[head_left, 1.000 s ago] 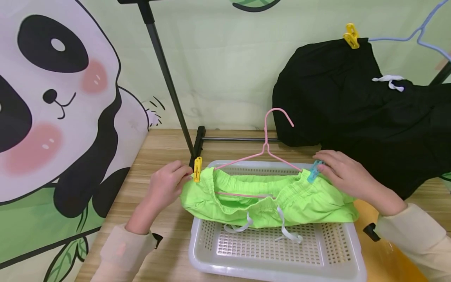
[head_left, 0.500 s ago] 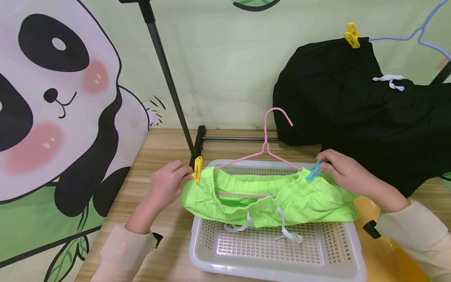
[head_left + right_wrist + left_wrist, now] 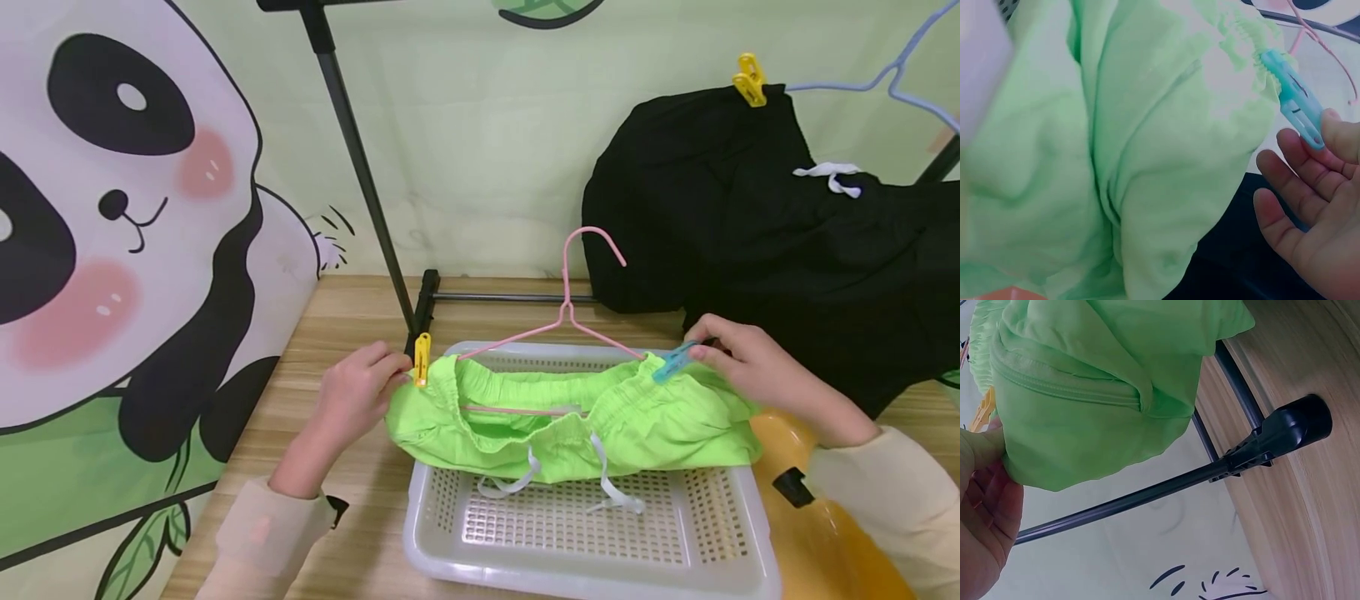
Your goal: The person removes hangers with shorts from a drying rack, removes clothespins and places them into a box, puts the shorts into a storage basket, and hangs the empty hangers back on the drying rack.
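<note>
Bright green shorts (image 3: 660,425) with white drawstrings spread across a pink hanger (image 3: 567,310), over a white basket. At their left corner my left hand (image 3: 360,392) pinches the shorts' fabric, close beside a yellow clothespin (image 3: 422,360) clipped on the waistband. In the left wrist view, the thumb lies against the green cloth. Between thumb and fingers, my right hand (image 3: 750,367) holds the handle end of a blue clothespin (image 3: 1294,100). This clothespin's other end sits on the gathered waistband at the right. The right hand's remaining fingers stand apart from the cloth in its wrist view.
Under the shorts stands the perforated white basket (image 3: 592,575) on a wooden table (image 3: 352,317). A black rack pole (image 3: 352,150) rises behind on the left. Black shorts (image 3: 712,208) hang at right from a blue hanger (image 3: 847,83). Something orange (image 3: 795,533) lies right of the basket.
The right hand has shifted slightly right and its blue clothespin has tilted outward, its tip staying at the waistband. The left hand stays in place.
</note>
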`<action>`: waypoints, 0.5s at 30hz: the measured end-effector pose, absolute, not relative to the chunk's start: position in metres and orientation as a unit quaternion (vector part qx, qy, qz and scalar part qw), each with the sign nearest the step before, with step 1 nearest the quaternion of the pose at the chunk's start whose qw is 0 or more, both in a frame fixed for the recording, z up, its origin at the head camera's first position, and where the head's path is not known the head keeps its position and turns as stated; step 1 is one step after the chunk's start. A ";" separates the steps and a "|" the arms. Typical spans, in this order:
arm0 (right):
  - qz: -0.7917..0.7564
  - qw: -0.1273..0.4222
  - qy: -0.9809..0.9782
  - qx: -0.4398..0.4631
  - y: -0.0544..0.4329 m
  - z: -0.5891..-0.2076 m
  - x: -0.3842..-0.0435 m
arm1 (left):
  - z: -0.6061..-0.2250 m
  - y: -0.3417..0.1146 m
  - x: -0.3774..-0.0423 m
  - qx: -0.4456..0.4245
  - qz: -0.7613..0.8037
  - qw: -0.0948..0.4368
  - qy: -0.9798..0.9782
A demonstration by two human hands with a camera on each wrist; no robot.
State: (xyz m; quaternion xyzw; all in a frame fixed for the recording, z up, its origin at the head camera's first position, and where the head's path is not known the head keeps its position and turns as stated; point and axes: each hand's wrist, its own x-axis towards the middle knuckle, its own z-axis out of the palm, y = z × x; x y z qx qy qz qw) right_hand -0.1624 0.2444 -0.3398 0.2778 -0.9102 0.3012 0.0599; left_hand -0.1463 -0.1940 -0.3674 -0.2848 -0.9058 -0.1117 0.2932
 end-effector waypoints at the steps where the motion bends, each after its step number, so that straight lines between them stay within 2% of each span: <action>1: 0.312 0.055 -0.907 0.279 0.246 -0.340 -0.163 | -0.367 -0.194 -0.146 -0.285 -0.112 0.294 -0.906; 9: 0.398 0.000 -0.879 0.263 0.255 -0.344 -0.169 | -0.367 -0.193 -0.146 -0.286 -0.114 0.295 -0.905; 15: 0.433 -0.003 -0.862 0.264 0.263 -0.346 -0.172 | -0.368 -0.194 -0.147 -0.284 -0.115 0.294 -0.905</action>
